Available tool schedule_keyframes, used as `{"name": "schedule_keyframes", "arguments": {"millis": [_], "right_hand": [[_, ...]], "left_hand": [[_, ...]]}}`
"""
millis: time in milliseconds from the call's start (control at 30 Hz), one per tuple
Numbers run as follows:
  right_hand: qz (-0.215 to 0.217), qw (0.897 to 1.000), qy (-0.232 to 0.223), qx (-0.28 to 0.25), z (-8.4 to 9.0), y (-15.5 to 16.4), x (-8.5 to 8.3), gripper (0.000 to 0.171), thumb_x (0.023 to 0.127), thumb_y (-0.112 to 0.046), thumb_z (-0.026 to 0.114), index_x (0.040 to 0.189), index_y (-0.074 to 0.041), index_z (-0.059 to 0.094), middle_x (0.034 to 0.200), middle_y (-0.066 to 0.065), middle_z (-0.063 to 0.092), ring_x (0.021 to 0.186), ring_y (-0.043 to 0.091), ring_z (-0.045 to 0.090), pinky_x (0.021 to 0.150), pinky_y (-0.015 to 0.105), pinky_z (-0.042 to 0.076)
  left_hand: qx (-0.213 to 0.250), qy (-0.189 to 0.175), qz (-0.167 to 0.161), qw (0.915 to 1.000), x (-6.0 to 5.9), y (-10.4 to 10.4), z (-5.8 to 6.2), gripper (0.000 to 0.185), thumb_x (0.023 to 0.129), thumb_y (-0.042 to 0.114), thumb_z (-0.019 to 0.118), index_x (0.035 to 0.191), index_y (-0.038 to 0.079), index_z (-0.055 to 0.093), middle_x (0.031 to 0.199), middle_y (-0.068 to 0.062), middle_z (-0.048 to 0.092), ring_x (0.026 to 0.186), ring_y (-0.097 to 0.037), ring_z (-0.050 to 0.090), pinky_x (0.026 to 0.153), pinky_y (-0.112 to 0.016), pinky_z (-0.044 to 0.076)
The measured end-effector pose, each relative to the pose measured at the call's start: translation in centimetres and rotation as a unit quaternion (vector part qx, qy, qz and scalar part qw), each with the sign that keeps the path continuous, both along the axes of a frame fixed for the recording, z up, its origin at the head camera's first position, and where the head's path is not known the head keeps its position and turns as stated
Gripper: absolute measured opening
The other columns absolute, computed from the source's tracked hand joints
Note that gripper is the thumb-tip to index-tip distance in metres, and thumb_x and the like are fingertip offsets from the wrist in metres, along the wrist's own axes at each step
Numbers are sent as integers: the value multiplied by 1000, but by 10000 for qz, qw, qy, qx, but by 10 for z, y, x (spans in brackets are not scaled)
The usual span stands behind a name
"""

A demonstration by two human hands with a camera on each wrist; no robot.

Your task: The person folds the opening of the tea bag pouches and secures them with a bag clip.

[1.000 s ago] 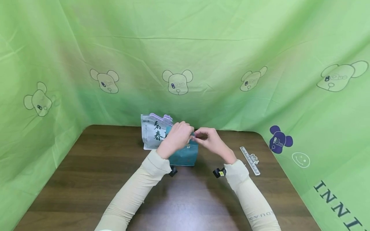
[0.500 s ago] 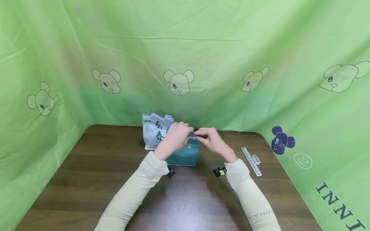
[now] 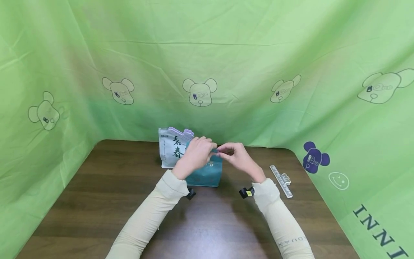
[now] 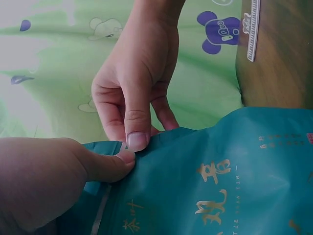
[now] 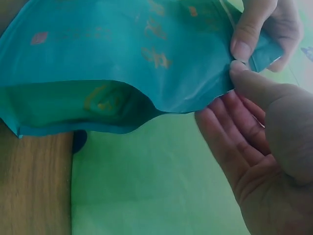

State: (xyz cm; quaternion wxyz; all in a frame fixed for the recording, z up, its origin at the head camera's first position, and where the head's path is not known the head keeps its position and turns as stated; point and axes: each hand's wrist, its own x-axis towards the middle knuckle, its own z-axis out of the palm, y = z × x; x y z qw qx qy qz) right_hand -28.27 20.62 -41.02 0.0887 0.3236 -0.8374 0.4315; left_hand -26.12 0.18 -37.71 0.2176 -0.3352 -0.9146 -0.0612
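My left hand [image 3: 197,153] and my right hand [image 3: 237,156] meet at the top edge of the teal tea pouch [image 3: 205,173], which stands upright on the brown desk [image 3: 106,194], toward the far middle of it. Each hand pinches that top edge between thumb and forefinger, the two pinches just beside each other. In the left wrist view my left thumb [image 4: 105,164] presses the pouch's rim from one side while my right hand's [image 4: 137,83] forefinger tip comes down on the same rim, touching it right next to my thumb. In the right wrist view my right hand [image 5: 266,161] shows its palm, its other fingers loosely spread below the pouch [image 5: 122,58], and my left hand's [image 5: 266,29] fingers clamp the corner of the bag above. The pouch's mouth gapes a little there, the rim bowed apart along the near side.

Just behind the teal pouch on its left stands a white tea bag [image 3: 169,149] with dark characters, a purple sealing clip [image 3: 181,132] across its top. A white sealing clip [image 3: 280,176] lies flat on the desk to the right, well apart from my hands. Green cloth with bear prints [image 3: 199,91] hangs all around the desk.
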Motion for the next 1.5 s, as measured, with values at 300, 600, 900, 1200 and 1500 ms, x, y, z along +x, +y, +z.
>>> {"name": "schedule_keyframes", "arguments": {"millis": [300,600,900,1200,1500], "right_hand": [[-12,9996,266,-81,-4,-1,1,5,92,-3,73,91,-4,78,87,9,76,76,18,71,68,35,60],[-123,9964,672,-500,-9,-8,0,9,86,8,73,84,0,76,78,12,73,67,17,70,63,24,58],[-754,9549,2866,-196,-20,-23,6,12,78,7,78,74,-4,72,67,7,67,57,15,62,56,27,54],[-1718,8850,4292,559,-33,-44,14,5,78,5,77,82,3,75,70,11,65,61,27,63,57,38,56],[-1376,9029,4068,189,-44,-43,15,22,78,6,82,99,6,77,82,14,72,72,28,69,66,38,58]], "left_hand": [[147,5,-22,9999,0,-2,0,7,93,20,74,100,18,76,93,2,72,86,-21,63,75,-34,45],[379,68,15,9993,-2,-6,0,12,93,24,75,101,15,76,94,-1,72,88,-22,65,78,-35,47],[721,-70,-6,9974,-5,-10,-3,32,99,43,64,98,13,74,93,-2,72,89,-22,67,83,-38,50],[458,-96,160,9988,-6,-11,-2,20,97,29,70,104,11,74,96,-2,72,88,-21,66,79,-35,48],[459,-93,159,9988,-6,-13,-3,11,95,20,72,101,12,75,98,-3,73,93,-23,67,80,-36,48]]}}
